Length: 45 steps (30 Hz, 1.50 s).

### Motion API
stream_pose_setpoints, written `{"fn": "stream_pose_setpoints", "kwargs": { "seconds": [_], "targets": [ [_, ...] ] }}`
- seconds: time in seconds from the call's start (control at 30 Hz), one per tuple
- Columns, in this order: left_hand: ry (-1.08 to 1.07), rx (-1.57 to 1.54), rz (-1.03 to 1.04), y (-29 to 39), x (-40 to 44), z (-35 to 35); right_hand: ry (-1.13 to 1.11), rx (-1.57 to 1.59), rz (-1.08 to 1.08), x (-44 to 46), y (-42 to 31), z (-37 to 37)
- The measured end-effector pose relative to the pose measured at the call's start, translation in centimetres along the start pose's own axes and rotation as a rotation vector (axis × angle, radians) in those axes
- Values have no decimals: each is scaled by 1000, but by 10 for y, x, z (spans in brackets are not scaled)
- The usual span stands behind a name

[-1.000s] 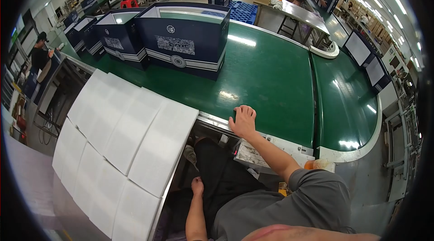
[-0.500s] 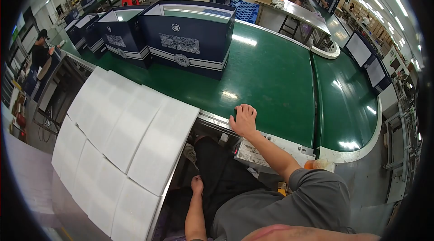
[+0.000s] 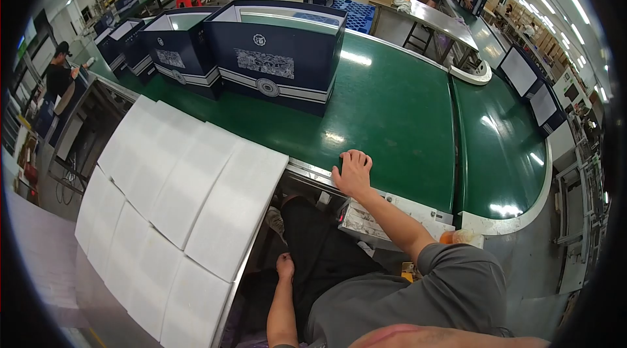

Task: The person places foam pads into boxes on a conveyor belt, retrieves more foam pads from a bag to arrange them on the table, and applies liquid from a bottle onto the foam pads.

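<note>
- I get bright light from ceiling tubes (image 3: pixel 575 3).
- I see glare streaking the green belt (image 3: pixel 398 113).
- My view bows toward dark, rounded edges.

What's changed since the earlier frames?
Large navy printed box and the open navy box behind it slid slightly rightward in view along the green conveyor belt. No visible grasp or release. Right hand, left hand, white foam sheets: unchanged.

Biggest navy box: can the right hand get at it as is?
Probably yes: only bare green belt lies between the right hand and the navy box, though it may take a stretch.
</note>
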State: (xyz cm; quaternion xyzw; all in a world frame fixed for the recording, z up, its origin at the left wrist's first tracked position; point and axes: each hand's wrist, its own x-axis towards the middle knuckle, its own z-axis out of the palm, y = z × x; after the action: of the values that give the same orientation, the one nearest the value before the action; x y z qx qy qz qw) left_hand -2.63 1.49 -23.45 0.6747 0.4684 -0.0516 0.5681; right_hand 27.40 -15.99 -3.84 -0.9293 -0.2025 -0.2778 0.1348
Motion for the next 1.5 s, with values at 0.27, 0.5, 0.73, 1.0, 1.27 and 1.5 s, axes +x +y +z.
{"fn": "stream_pose_setpoints", "kwargs": {
  "seconds": [0.27,0.5,0.73,1.0,1.27,1.5],
  "targets": [
    [4,-23,-11,-1,-1,1,-1,3,4,0,0,-4],
    [0,-40,3,-7,3,3,-13,-5,3,-1,1,-1],
    [-25,-37,5,-5,4,-2,2,0,-7,-1,-1,-1],
    [24,8,79,-21,13,2,-7,-7,-11,-1,-1,0],
    [26,20,82,-13,6,-2,-2,5,-9,1,-5,-5],
    [15,-37,83,-22,9,1,8,-15,-6,1,-6,-11]
  ]
}}
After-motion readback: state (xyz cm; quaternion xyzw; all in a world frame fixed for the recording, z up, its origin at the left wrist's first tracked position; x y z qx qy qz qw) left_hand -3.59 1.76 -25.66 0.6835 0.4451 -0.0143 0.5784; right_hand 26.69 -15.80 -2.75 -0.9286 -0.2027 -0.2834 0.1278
